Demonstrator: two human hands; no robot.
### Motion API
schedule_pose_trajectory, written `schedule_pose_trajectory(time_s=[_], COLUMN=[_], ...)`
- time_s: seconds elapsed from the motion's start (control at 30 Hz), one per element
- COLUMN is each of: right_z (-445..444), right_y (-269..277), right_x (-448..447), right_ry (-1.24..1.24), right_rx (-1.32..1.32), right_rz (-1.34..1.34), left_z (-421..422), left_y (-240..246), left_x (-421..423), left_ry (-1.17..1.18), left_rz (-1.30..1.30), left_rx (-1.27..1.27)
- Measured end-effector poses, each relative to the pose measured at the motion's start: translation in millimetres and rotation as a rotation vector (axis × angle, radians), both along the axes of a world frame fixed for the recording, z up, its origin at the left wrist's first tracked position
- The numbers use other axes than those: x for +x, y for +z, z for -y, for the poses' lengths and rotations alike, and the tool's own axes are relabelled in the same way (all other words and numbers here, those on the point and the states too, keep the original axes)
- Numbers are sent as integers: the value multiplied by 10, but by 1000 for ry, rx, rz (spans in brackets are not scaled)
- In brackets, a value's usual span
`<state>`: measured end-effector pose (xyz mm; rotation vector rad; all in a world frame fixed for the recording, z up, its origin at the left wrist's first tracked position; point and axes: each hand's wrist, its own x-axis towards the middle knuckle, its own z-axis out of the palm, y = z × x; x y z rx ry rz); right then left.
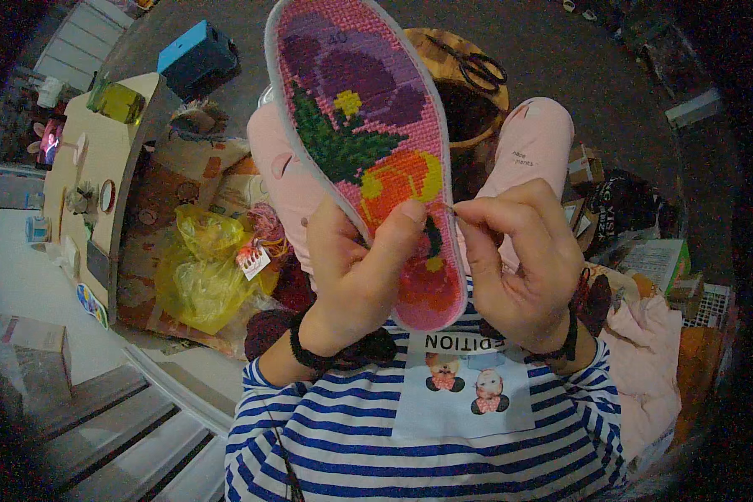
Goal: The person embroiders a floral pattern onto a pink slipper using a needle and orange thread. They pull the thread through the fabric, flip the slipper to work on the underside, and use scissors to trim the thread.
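Observation:
A cross-stitched insole with purple and orange flowers, green leaves and a grey bound edge stands tilted before my chest. My left hand grips its lower left side, thumb across the stitched face and fingers behind. At the opposite edge, the thumb and forefinger of my right hand are pinched together. Between those fingertips is something thin, a needle or thread, too small to make out surely. The other right fingers are curled. Behind the insole are my legs in pink trousers.
Black-handled scissors lie on a round wooden stool beyond the insole. On my left are a yellow plastic bag, pink thread skeins and a table. A blue box stands farther off. Pink cloth lies right.

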<state>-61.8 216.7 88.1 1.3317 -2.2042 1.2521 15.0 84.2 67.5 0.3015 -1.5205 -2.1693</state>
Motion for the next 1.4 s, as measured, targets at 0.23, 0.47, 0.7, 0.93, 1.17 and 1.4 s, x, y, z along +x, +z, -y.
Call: schedule_pose_trajectory(time_s=[0.23,0.47,0.7,0.93,1.17,1.4], right_z=[8,-6,-4,-1,17,21], right_y=[6,9,9,31,11,-83], right_x=[8,0,-16,6,-2,-16], right_ry=[-2,14,28,5,8,-7], right_rx=[-13,5,5,57,82,139], right_rz=[-7,-6,-12,26,-19,37], left_z=[13,6,12,15,69,82], left_y=[-8,-15,-24,-40,-240,-327], left_x=[5,15,27,18,-79,-79], left_ry=[-10,-9,-25,0,198,282], left_rz=[-43,-47,-39,-56,-216,-315], left_rx=[-63,-54,-13,-89,-621,-1113])
